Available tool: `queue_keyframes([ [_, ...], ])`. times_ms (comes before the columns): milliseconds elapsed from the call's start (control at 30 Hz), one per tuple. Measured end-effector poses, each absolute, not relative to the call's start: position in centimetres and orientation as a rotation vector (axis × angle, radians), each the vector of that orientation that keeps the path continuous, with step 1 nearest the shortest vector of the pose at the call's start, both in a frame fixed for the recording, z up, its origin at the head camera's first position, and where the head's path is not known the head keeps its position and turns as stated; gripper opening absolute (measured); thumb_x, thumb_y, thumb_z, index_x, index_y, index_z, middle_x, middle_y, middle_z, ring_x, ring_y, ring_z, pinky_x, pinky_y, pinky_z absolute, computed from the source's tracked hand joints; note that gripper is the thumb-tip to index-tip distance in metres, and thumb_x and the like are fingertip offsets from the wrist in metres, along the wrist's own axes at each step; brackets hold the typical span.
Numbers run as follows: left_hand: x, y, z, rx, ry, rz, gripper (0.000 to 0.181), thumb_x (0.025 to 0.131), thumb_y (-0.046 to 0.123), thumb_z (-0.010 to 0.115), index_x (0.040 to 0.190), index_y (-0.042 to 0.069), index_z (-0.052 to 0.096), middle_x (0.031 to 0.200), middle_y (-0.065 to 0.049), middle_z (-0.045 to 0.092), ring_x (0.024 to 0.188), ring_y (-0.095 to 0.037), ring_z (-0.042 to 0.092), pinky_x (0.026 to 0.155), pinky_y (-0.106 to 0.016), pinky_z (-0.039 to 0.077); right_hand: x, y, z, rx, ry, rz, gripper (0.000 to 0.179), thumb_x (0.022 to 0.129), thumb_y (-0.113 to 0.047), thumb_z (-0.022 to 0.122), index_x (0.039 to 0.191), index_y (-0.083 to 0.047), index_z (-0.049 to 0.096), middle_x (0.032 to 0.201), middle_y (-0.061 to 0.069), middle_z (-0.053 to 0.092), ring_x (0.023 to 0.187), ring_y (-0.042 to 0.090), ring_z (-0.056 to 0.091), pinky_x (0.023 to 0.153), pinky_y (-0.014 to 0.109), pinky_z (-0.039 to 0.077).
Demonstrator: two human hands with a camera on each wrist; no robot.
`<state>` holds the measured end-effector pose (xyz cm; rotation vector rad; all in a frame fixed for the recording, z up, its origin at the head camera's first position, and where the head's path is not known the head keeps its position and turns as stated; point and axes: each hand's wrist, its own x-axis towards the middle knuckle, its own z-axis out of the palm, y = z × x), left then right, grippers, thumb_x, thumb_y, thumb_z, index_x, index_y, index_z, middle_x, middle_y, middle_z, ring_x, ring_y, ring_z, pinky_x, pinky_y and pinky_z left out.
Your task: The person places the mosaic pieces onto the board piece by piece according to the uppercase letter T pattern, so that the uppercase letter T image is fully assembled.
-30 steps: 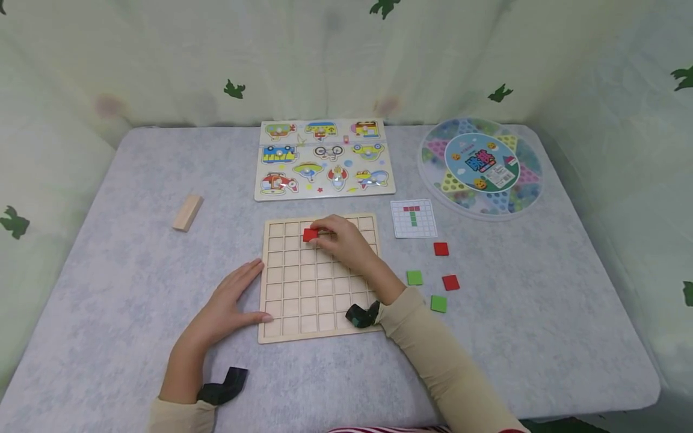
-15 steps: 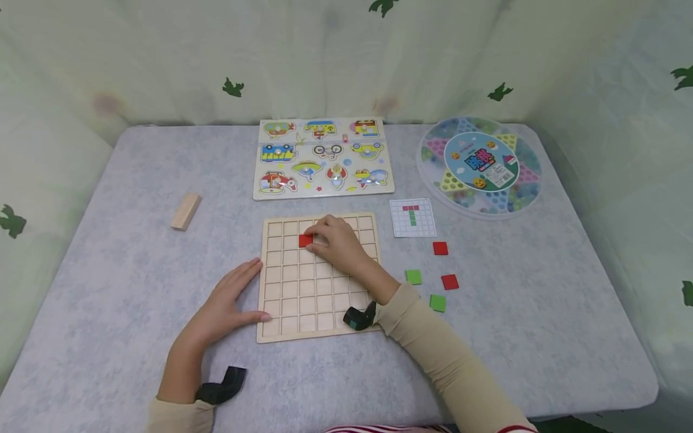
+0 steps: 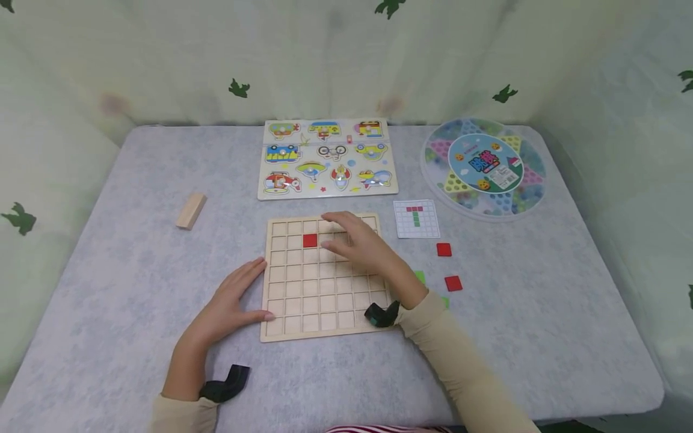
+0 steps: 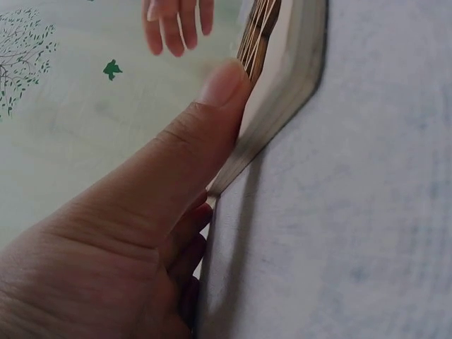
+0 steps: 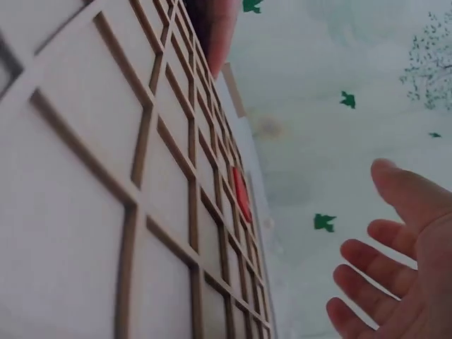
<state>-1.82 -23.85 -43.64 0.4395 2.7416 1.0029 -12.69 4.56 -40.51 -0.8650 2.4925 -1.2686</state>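
A wooden grid board [image 3: 293,289] lies flat on the table. One red square tile [image 3: 310,240] sits in a cell of its second row from the far edge. My left hand [image 3: 227,307] rests at the board's left edge, its thumb on the near corner area and its fingers stretched along the side; the left wrist view shows the thumb [image 4: 176,152] against the frame. Over the board, just right of the red tile, my right hand [image 3: 363,243] hovers with thumb and fingers parted and nothing between them. The right wrist view shows its fingers [image 5: 374,282] spread apart.
Two loose red tiles [image 3: 444,249] lie at the right, with two green tiles [image 3: 420,277] partly behind the right forearm. A pattern card [image 3: 417,219], a round Chinese checkers set [image 3: 484,165], a vehicle puzzle [image 3: 328,159] and a wooden block [image 3: 191,211] surround the board.
The right hand has let go of the red tile, which now lies in a cell, and has drawn back to the right. The left hand has stayed at the board's edge.
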Motion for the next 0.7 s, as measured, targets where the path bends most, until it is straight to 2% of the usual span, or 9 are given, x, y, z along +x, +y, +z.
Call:
queue_keyframes([
  [333, -1.8, -23.7, -43.3, 0.423, 2.729, 1.003, 0.097, 0.066, 0.043, 0.076, 0.141, 0.005, 0.028, 0.144, -0.014, 0.025, 0.131, -0.034, 0.017, 0.1, -0.056, 0.017, -11.0, 12.2, -38.5, -1.017, 2.774, -1.352, 0.062, 0.086, -0.025, 0.062, 0.137, -0.007, 0.031, 0.134, 0.008, 0.041, 0.124, 0.02, 0.034, 0.101, 0.041, 0.028],
  [533, -1.8, -23.7, -43.5, 0.42, 2.732, 1.001, 0.098, 0.065, 0.043, 0.077, 0.14, 0.005, 0.028, 0.144, -0.014, 0.024, 0.131, -0.034, 0.016, 0.1, -0.056, 0.016, -9.8, 16.4, -39.2, -0.884, 2.858, -1.306, 0.065, 0.087, -0.034, 0.059, 0.137, -0.004, 0.031, 0.136, 0.011, 0.038, 0.124, 0.026, 0.033, 0.1, 0.047, 0.027],
  [700, -1.8, -23.7, -43.5, 0.421, 2.733, 1.003, 0.098, 0.065, 0.044, 0.077, 0.141, 0.005, 0.028, 0.144, -0.014, 0.025, 0.131, -0.034, 0.017, 0.1, -0.056, 0.016, -9.1, 18.9, -40.3, -0.692, 2.895, -1.238, 0.069, 0.082, -0.022, 0.067, 0.137, -0.004, 0.03, 0.137, 0.012, 0.036, 0.124, 0.03, 0.032, 0.099, 0.05, 0.027],
])
